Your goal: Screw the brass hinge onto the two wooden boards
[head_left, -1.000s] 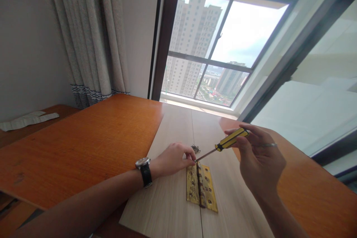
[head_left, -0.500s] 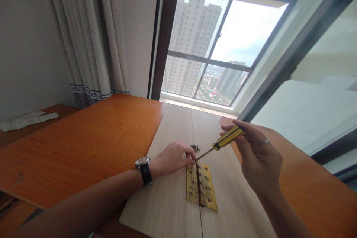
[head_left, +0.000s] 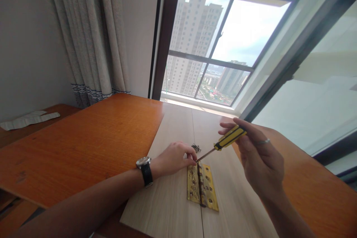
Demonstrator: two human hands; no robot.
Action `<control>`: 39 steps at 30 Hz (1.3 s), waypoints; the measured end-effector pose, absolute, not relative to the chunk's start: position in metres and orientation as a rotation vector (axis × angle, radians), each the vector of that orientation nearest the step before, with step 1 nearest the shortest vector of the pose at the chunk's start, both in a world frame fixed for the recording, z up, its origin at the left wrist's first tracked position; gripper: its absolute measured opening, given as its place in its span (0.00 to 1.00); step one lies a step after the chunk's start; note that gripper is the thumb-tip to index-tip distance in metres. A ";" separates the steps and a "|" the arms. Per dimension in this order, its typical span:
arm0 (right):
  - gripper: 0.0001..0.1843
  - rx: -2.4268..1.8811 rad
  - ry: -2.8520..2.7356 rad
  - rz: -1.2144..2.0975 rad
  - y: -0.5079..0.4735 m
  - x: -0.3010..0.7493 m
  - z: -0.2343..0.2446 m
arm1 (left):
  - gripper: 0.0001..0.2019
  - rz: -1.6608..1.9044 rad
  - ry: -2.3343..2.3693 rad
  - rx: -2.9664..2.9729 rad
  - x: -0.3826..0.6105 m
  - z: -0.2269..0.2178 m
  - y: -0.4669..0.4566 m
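Lying flat over the seam of two pale boards (head_left: 161,197): one brass-coloured hinge (head_left: 202,187), a leaf on either side, barrel and long axis along the seam, its far end pointing toward the window (head_left: 200,37); left hand (head_left: 177,159), nearer of the two, at the hinge's far left corner, fingertips close together, whether they meet or pinch anything too small to tell; right hand (head_left: 260,160), to the right of the hinge, grip closed about the yellow-and-black handle of one screwdriver (head_left: 230,138); shaft slanting down and leftward, tip at the hinge's far end, contact not clear; hinge thus below and left of the right grip; small pile of screws (head_left: 196,148), just beyond the hinge; desk (head_left: 119,141) beneath all.
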State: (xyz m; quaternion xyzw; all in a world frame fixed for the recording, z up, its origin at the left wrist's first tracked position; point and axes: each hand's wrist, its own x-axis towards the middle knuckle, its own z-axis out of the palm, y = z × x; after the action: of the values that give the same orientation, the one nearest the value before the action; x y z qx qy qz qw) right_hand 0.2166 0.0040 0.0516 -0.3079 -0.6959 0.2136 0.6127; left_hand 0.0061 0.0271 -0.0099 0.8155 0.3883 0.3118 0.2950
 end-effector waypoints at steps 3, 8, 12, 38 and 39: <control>0.17 -0.702 -1.600 0.485 0.004 0.216 0.053 | 0.02 0.831 1.024 2.182 0.006 -0.010 0.027; 0.16 -0.727 -1.651 0.398 0.000 0.214 0.057 | 0.02 0.826 1.050 2.189 0.006 -0.009 0.025; 0.16 -0.730 -1.669 0.382 0.001 0.214 0.058 | 0.02 0.815 1.045 2.187 0.006 -0.009 0.026; 0.18 -0.940 -1.940 0.518 0.019 0.216 0.087 | 0.19 1.004 1.103 1.887 -0.001 -0.005 0.031; 0.14 -0.965 -1.966 0.502 0.022 0.216 0.093 | 0.17 1.024 1.095 1.868 -0.002 -0.005 0.032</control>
State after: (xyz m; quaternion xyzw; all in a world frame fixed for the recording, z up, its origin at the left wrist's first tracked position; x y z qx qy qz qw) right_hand 0.2156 0.0224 0.0927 -0.3871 -0.7890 0.2015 0.4325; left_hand -0.0019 0.0321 -0.0053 0.7261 0.4257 0.3981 0.3648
